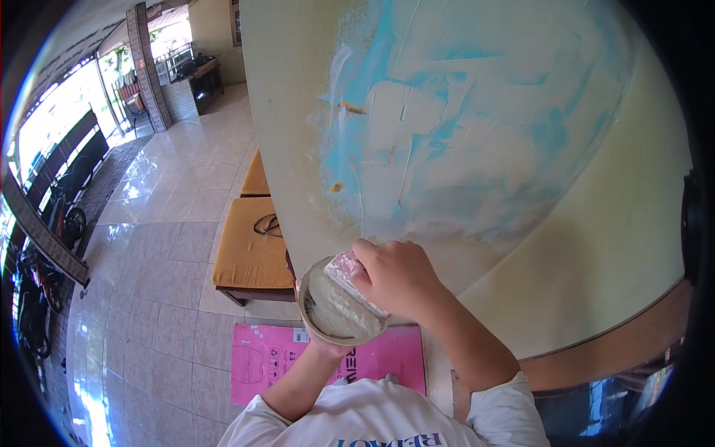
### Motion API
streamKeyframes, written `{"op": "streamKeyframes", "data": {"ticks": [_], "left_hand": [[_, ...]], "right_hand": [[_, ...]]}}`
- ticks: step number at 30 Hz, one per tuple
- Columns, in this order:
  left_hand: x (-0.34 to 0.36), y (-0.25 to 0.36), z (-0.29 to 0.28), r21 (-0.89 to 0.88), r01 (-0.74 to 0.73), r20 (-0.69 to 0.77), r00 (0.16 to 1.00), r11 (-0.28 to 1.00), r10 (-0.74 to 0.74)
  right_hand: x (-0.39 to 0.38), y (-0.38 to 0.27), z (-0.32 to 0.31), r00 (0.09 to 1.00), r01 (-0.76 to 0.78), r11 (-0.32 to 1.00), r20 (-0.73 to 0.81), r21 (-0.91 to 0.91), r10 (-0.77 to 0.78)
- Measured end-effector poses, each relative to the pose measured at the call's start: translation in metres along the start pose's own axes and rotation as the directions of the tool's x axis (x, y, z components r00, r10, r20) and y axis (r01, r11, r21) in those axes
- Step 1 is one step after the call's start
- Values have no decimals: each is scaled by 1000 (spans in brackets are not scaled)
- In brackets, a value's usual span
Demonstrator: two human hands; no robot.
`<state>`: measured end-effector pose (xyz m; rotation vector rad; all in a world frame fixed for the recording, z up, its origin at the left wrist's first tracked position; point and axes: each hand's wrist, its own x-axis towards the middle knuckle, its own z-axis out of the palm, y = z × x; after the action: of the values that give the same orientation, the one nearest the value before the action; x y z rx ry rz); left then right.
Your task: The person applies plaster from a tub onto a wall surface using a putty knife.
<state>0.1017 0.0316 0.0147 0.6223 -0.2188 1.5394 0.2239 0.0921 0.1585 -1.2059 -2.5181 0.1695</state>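
Observation:
My left hand (330, 348) supports a round bowl (307, 319) from below, its fingers mostly hidden under and behind it. Thick off-white paste (337, 311) fills much of the bowl. My right hand (396, 274) grips a flat scraper (345, 271) with a pinkish, paste-smeared face, its long edge lying in or against the paste at the bowl's right side. Just beyond my hands stands a pale yellow-green wall (298, 127). It carries a large patch of whitish paste (477, 149) spread over light blue paint, with two small orange-brown spots.
An orange-cushioned bench (249, 249) with a dark looped strap (268, 225) stands left of the wall. Pink flattened cardboard (261, 365) lies on the tiled floor (164, 298) below me. Motorcycles (37, 290) and a pillar (145, 67) are farther left. A brown ledge (596, 354) curves along the lower right.

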Motion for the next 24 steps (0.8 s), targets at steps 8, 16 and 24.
{"op": "streamKeyframes", "data": {"ticks": [8, 16, 24], "left_hand": [[-5, 4, -13, -188, 64, -241, 964, 980, -109], [-1, -3, -17, -149, 107, 26, 994, 983, -105], [-13, -8, -39, 455, 213, -388, 921, 864, -23]], "right_hand": [[-2, 10, 1, 999, 19, 999, -49, 38, -17], [-9, 2, 19, 1000, 19, 999, 13, 45, -19], [-11, -7, 24, 999, 35, 999, -31, 39, -34]]}}
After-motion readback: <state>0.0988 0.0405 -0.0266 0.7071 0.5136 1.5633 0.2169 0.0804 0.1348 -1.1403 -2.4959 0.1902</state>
